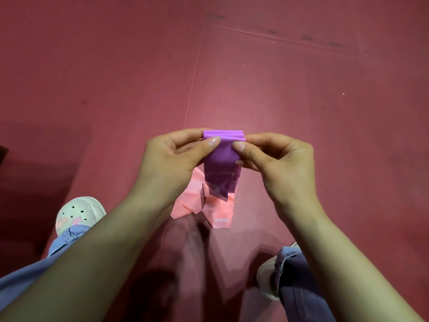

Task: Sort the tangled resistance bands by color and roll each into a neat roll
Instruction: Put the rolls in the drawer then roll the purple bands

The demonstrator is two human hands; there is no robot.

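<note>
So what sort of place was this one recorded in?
Probably a gym or exercise room, though only the ground shows: a maroon seamed floor like sports matting, a pink resistance band lying on it, and a purple resistance band pinched by the left hand and right hand.

Soft pool of light on the floor [243, 101], dim corners, wide-angle stretch at edges.

Dark red floor [301, 101] with a seam [193, 84] running away beyond the grip. A crumpled pink band [190, 203] lies on it directly beneath the grip; a white clog [79, 210] stands nearer, to the left.
</note>
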